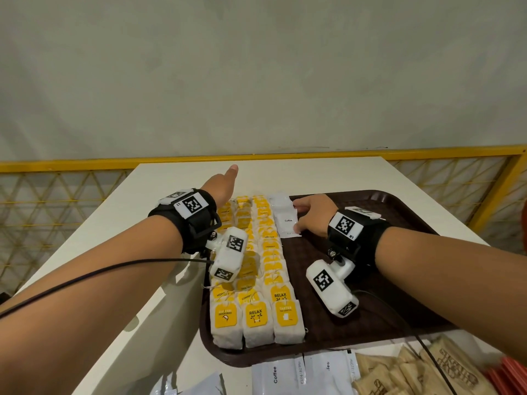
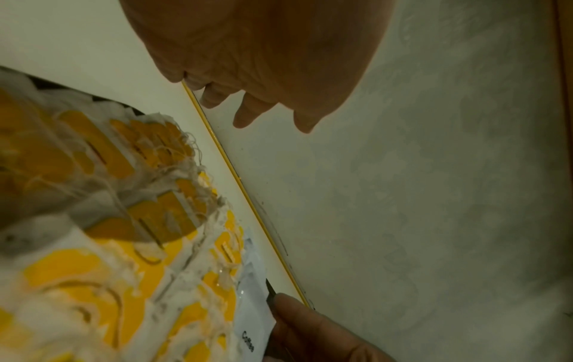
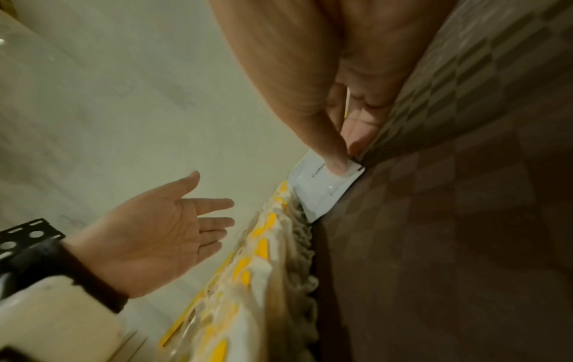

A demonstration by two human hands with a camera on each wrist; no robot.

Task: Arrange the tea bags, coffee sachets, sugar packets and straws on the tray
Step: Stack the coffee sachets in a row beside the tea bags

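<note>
A brown tray [image 1: 399,252] lies on a white table [image 1: 119,223]. Three long rows of tea bags [image 1: 256,315] with yellow tags fill its left part. A white coffee sachet [image 1: 286,223] lies beside them at the far end, on top of another white sachet [image 1: 281,202]. My right hand [image 1: 302,219] pinches the sachet's right edge; in the right wrist view the thumb [image 3: 336,166] lies on the coffee sachet [image 3: 322,193]. My left hand [image 1: 225,183] hovers above the far tea bags with straight fingers, holding nothing; the right wrist view shows the left hand [image 3: 173,225] palm-on.
At the table's near edge lie loose white coffee sachets [image 1: 302,372], brown sugar packets [image 1: 413,372] and red straws [image 1: 510,374]. A yellow mesh fence [image 1: 57,201] and a pale wall stand behind the table. A black cable [image 1: 85,277] runs from the left wrist.
</note>
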